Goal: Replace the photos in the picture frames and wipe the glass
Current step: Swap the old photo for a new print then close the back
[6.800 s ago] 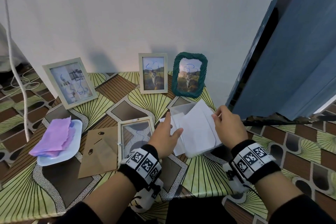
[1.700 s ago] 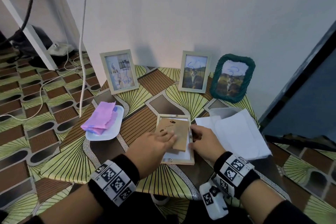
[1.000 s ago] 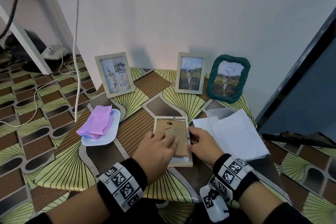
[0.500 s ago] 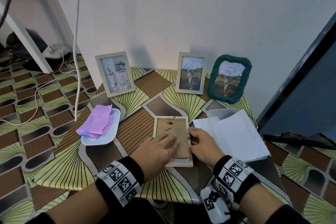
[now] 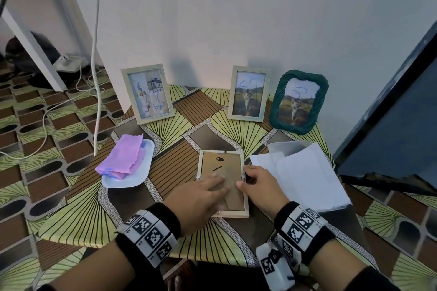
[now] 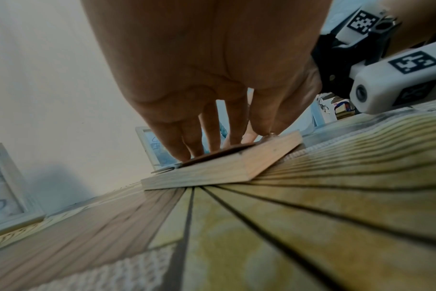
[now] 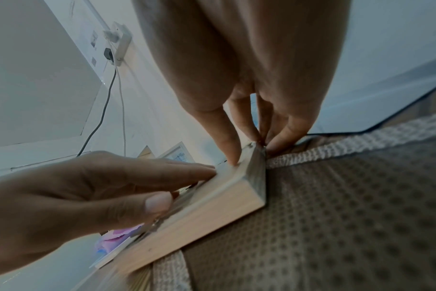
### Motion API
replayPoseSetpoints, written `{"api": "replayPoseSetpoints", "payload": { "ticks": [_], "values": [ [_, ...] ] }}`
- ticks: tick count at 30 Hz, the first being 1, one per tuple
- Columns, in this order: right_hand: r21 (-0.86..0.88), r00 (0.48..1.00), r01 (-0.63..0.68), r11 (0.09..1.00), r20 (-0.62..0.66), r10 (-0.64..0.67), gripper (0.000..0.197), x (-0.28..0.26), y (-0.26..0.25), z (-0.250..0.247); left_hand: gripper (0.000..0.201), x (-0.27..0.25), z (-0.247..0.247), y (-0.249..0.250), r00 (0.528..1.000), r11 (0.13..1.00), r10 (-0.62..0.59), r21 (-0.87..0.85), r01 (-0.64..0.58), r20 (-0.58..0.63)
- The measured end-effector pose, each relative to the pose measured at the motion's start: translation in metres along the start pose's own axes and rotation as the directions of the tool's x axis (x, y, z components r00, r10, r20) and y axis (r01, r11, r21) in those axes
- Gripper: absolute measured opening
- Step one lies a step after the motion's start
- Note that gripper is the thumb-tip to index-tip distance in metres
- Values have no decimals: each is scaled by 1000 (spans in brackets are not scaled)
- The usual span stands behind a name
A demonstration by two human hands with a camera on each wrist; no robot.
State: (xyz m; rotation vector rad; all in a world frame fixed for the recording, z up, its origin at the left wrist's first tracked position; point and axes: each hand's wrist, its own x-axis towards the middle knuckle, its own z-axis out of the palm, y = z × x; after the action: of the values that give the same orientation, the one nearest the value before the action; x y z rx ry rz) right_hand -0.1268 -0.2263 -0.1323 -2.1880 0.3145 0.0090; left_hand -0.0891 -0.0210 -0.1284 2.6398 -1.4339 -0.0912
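Note:
A pale wooden frame (image 5: 236,214) lies face down in the middle of the table, its brown backing board (image 5: 220,168) lying inside the rails. My left hand (image 5: 212,184) rests flat on the board with straight fingers; the left wrist view shows the fingertips (image 6: 184,153) pressing down on it. My right hand (image 5: 254,182) holds the frame's right rail, with one digit on top of the rail and the others against its outer side, as the right wrist view (image 7: 249,141) shows. A metal tab sticks out at the frame's near corner (image 6: 164,169).
Three frames stand against the wall: a pale one (image 5: 147,94) at the left, a pale cat photo frame (image 5: 248,93) and a green one (image 5: 298,101). A pink cloth (image 5: 123,159) lies on a white plate (image 5: 142,172). White sheets (image 5: 305,172) lie at the right. A cable (image 5: 95,78) hangs at the left.
The backing board, earlier askew with white paper showing below it, now sits square inside the frame. My left hand has slid up over it; the right hand stays at the right rail.

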Motion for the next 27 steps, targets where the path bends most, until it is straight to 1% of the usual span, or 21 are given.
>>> {"api": "replayPoseSetpoints", "payload": {
  "ticks": [5,8,10,12,14,17,19,21,22,24,25,26,27],
  "values": [
    [-64,999,7,998,-31,-9,37,-2,-2,2,49,1,-3,0,1000,1000,-12,-14,12,19],
    [-54,999,-8,999,-46,6,43,-2,-3,3,49,1,-4,2,999,1000,-11,7,11,38],
    [-54,998,-17,998,-54,14,47,-2,-3,3,52,3,-3,5,997,999,-9,47,5,81],
    [-17,998,-40,999,-59,39,54,-2,-3,3,55,5,-3,7,993,998,-8,69,0,116],
    [3,998,-46,999,-53,46,60,-2,-4,4,55,7,-3,8,994,997,-3,73,-5,111],
    [-17,997,-42,999,-65,40,56,-3,-6,5,53,6,-4,7,998,1000,-12,25,11,67],
    [-21,997,-37,999,-72,36,51,-3,-6,4,54,6,-8,3,999,997,-33,-62,36,43],
    [-9,997,-31,999,-72,30,45,-5,-8,2,52,6,-13,-3,997,982,-73,-176,72,-1],
    [2,997,-27,1000,-69,27,42,-6,-8,1,48,5,-15,-8,993,972,-107,-214,94,-51],
    [7,998,-12,1000,-59,12,33,-6,-9,0,38,4,-21,-18,963,957,-212,-237,169,-169],
    [-4,998,-4,1000,-58,4,29,-6,-10,0,35,4,-24,-24,941,944,-276,-240,227,-194],
    [-16,998,2,1000,-61,-3,26,-6,-11,0,33,4,-27,-29,924,928,-332,-240,284,-188],
    [-28,998,6,1000,-62,-8,27,-6,-13,1,33,4,-29,-34,916,914,-370,-238,328,-159]
  ]
}}
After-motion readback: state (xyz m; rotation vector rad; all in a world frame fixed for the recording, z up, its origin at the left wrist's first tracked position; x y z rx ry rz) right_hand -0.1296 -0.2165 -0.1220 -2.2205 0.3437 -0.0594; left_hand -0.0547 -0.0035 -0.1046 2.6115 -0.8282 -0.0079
